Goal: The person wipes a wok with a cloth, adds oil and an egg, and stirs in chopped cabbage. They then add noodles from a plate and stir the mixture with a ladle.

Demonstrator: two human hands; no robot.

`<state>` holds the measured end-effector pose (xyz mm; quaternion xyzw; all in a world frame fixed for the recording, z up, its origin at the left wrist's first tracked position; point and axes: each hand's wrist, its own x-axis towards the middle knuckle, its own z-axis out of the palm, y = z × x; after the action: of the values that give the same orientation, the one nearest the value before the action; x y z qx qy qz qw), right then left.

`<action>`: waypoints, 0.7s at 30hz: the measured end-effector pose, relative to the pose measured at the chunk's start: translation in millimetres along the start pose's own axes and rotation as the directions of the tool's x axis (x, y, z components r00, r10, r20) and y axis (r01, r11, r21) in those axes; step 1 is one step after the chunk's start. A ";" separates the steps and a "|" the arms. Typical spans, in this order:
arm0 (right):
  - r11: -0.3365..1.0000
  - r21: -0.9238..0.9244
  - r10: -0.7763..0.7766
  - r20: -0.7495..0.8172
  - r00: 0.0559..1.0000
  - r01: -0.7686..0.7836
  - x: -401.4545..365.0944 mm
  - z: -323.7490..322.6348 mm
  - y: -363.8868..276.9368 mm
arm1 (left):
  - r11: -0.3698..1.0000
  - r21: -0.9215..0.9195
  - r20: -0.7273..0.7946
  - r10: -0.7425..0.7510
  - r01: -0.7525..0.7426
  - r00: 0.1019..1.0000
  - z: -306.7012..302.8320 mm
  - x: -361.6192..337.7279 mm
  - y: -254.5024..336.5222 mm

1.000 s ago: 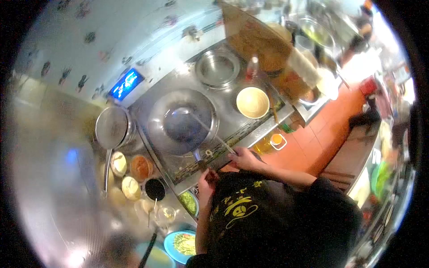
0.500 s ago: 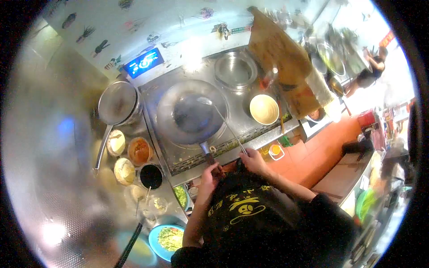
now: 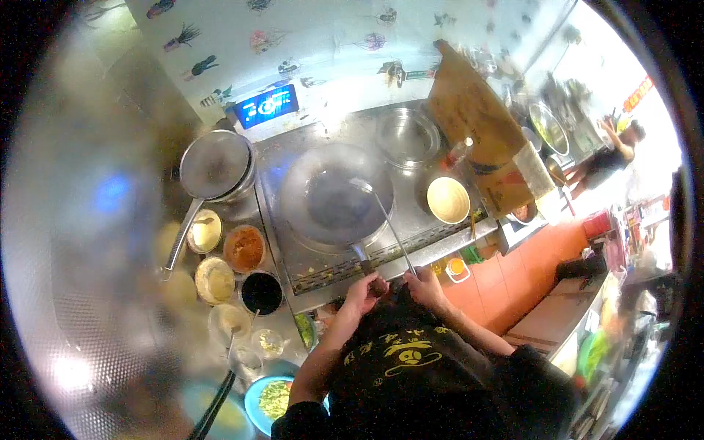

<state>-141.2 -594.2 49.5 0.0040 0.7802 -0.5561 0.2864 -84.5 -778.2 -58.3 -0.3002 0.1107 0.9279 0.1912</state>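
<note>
My left hand (image 3: 364,295) is closed round the dark grip of the wok handle. The wide steel wok (image 3: 312,172) sits over the stove, its inside grey and misty. My right hand (image 3: 425,286) grips the end of a long-handled metal ladle (image 3: 394,233), whose head rests inside the wok, near its right side. A cream-coloured bowl (image 3: 448,200) stands right of the wok, on the stove top. Behind it is a round metal basin (image 3: 408,138).
On the left counter are a strainer (image 3: 215,165) on a pot, a tub of reddish-brown seasoning (image 3: 245,248), a tub of dark liquid (image 3: 261,292) and a blue bowl (image 3: 254,400) of chopped food. A cardboard sheet (image 3: 473,110) stands right of the stove. Another person (image 3: 612,158) is farther off.
The camera view has shifted, so most things appear lower and farther right. Relative to the stove, the wok and my left hand have moved slightly forward. Both hands keep their holds.
</note>
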 end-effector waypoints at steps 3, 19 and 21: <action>0.999 -0.043 -0.027 -0.064 0.998 0.025 -6.7 13.5 -3.8 | 0.995 0.102 0.000 -0.006 0.006 1.000 7.1 -5.0 4.1; 0.996 0.029 0.085 -0.103 0.991 -0.082 -5.9 21.3 -11.9 | 0.956 0.259 0.052 -0.156 0.137 0.986 21.3 -10.0 29.5; 0.992 0.118 0.049 -0.086 0.995 -0.039 -0.6 24.9 -10.6 | 0.939 0.320 0.067 -0.159 0.130 0.985 14.9 -13.2 32.1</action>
<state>-133.2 -619.7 53.5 0.0626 0.7584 -0.5932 0.2628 -95.8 -806.2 -35.6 -0.2305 0.2256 0.8947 0.3090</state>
